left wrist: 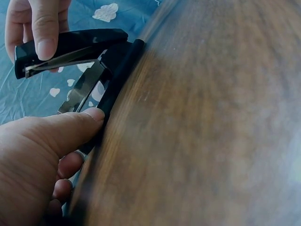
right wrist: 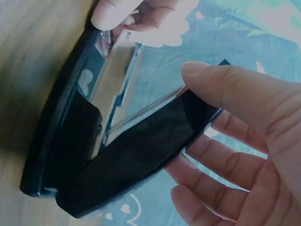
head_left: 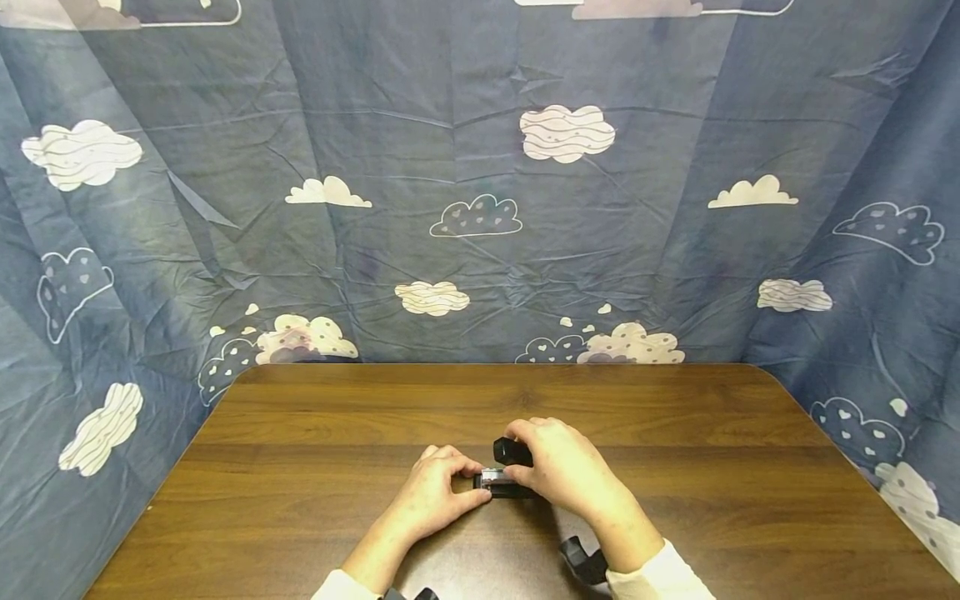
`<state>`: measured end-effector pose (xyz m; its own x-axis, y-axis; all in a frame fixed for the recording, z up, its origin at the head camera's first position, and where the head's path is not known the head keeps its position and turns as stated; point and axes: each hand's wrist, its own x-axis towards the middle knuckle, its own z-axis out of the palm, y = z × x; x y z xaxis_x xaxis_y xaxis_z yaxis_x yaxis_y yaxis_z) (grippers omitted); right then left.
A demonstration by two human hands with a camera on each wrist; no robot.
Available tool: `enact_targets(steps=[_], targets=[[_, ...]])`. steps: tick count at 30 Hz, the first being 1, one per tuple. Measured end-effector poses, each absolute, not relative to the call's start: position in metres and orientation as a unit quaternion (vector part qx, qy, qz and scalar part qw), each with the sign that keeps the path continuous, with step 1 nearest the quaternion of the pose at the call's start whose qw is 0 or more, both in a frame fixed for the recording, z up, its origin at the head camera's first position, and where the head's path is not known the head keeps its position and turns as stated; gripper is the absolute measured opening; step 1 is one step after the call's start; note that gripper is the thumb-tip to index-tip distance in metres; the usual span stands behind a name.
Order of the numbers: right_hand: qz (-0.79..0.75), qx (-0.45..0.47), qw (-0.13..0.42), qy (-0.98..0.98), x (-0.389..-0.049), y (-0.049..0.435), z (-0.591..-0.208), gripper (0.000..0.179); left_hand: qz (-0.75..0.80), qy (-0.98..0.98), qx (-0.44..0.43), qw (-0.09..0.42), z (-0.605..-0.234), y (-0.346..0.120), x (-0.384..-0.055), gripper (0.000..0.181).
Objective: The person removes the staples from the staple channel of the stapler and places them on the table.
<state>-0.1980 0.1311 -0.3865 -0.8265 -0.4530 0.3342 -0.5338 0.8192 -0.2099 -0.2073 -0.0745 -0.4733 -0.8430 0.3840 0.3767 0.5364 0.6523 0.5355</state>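
Observation:
A black stapler (head_left: 504,481) lies near the front middle of the wooden table (head_left: 300,467). Its top cover (right wrist: 155,141) is swung up, which bares the metal magazine (right wrist: 117,80) and a thin spring (right wrist: 141,110). My left hand (head_left: 438,492) pinches the front end of the base (left wrist: 120,70), thumb (left wrist: 70,129) along its side. My right hand (head_left: 558,471) grips the raised cover (left wrist: 70,44) between thumb and fingers. In the right wrist view the left fingertips (right wrist: 131,12) sit at the far tip of the magazine.
A blue cloth with white clouds (head_left: 480,208) hangs behind and at both sides of the table. The table's back edge (head_left: 495,365) has rounded corners. Black wrist mounts (head_left: 581,558) show at the sleeves.

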Motion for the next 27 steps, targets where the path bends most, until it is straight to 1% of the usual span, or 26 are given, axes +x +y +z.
enact_targets(steps=[7, 27], targets=[[0.154, 0.255, 0.139, -0.944, -0.199, 0.136, -0.384, 0.032, -0.334, -0.903, -0.251, 0.099, -0.473, -0.075, -0.207, 0.028], [0.185, 0.207, 0.097, -0.956, -0.197, 0.145, -0.372, 0.03, -0.335, -0.903, -0.251, 0.1, -0.472, -0.075, -0.207, 0.029]])
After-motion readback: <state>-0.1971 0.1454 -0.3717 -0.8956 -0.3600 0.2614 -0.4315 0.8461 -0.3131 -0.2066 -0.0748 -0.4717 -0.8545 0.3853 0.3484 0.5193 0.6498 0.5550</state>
